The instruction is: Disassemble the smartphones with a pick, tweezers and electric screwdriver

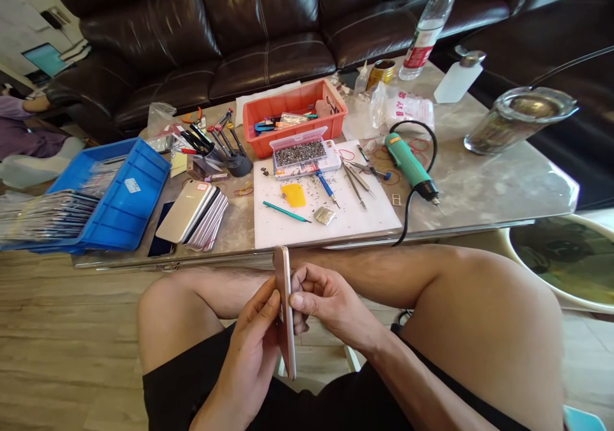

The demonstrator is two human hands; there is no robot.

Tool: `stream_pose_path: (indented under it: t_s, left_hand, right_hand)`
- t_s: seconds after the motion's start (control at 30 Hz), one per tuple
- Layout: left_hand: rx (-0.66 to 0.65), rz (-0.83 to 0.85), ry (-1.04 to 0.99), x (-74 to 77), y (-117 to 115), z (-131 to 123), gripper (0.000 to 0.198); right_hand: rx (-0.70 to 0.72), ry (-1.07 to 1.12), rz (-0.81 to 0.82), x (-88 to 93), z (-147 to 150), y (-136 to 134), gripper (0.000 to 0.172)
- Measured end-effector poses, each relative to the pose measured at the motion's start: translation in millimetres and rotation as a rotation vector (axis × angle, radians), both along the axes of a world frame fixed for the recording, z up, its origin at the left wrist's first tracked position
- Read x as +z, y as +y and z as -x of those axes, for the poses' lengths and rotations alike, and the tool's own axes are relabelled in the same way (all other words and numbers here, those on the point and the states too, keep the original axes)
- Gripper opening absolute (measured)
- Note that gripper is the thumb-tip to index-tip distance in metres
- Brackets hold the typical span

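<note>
Above my knees, a rose-gold smartphone (285,309) stands on its long edge. My left hand (254,335) grips it from the near side, and the fingers of my right hand (326,300) press its other face. On the white work mat (378,217) beyond lie a yellow plastic pry card (293,195), a teal pry tool (286,211), a blue-handled screwdriver (326,185) and steel tweezers (355,185). A clear compartment box of screws (300,155) rests at the mat's far edge. Neither hand touches the table.
A blue tray (139,194) holds bagged phone parts, with a stack of phones (192,213) beside it. Farther back are an orange crate of tools (292,117), a green heat gun (410,165), a water bottle (426,31), a glass jar (518,121) and a leather sofa (263,15).
</note>
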State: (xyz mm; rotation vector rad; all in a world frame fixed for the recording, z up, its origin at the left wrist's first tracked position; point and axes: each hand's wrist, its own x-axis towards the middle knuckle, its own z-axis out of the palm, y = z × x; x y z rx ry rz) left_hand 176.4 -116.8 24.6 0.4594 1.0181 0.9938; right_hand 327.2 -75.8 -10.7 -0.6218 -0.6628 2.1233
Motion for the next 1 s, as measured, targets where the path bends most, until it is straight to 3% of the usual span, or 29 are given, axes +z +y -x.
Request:
stream_pose_path:
  t_s: [0.13,0.33,0.53,0.63,0.73,1.0]
  left_hand:
    - [-0.069,-0.085,0.127,-10.9,-10.0,6.3,0.053]
    - [-0.062,-0.047,0.262,-10.3,-9.6,5.3,0.037]
    - [0.047,0.072,0.082,-1.0,4.2,9.1,0.027]
    - [0.045,0.073,-0.054,-2.6,9.7,14.8,0.025]
    - [-0.01,0.075,-0.226,-4.8,12.3,17.2,0.036]
    - [-0.007,0.101,-0.472,-11.5,12.9,15.0,0.027]
  right_hand:
    - [0.007,-0.091,-0.002,4.7,1.0,1.2,0.041]
    - [-0.063,-0.158,0.004,2.1,-1.1,4.5,0.041]
    - [-0.247,-0.253,-0.031,-6.7,-7.7,10.1,0.036]
    - [-0.158,-0.234,-0.069,-5.5,-5.6,8.7,0.037]
    - [-0.071,-0.178,-0.092,-0.2,-0.6,5.7,0.035]
    - [-0.032,-0.048,-0.064,9.7,7.8,3.4,0.031]
